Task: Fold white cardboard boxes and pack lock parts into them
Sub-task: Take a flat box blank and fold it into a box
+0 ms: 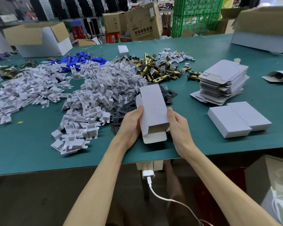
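Observation:
I hold a white cardboard box [153, 110] above the green table [39, 152], its near end open with the flap hanging toward me. My left hand [131, 123] grips its left side, thumb on top. My right hand [176, 123] grips its right side. A stack of flat box blanks [224, 80] lies to the right. Two closed white boxes [238, 120] sit at the near right. Brass latch parts [155, 70], black plates [127, 108], bagged small parts [119, 75] and white cardboard inserts [82, 103] lie in heaps behind and left of the box.
Blue parts [82, 60] lie at the back left. Large open cartons stand at the far left [39, 39] and far right [265, 30]. A small white box [123, 50] sits at the back. A white charger and cable [148, 175] hang below the table edge.

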`<action>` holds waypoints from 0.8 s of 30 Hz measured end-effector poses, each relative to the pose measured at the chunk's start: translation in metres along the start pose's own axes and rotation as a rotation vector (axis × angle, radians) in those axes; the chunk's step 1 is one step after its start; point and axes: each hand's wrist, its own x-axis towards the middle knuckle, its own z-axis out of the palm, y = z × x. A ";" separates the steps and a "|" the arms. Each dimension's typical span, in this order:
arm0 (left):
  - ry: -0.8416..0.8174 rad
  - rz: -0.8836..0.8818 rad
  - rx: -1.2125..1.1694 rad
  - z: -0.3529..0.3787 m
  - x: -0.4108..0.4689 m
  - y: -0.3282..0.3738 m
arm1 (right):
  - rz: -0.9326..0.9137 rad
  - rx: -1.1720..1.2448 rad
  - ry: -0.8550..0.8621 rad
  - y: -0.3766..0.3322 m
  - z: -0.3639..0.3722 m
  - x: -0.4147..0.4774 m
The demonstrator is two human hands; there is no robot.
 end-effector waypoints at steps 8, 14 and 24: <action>0.020 0.004 0.033 0.001 0.000 0.000 | 0.019 0.108 -0.048 -0.001 -0.001 0.001; -0.027 0.109 0.016 0.003 -0.002 0.003 | -0.047 0.028 -0.115 -0.003 -0.001 0.000; -0.093 0.098 0.101 0.003 -0.004 0.000 | -0.070 0.002 -0.105 -0.006 0.001 0.000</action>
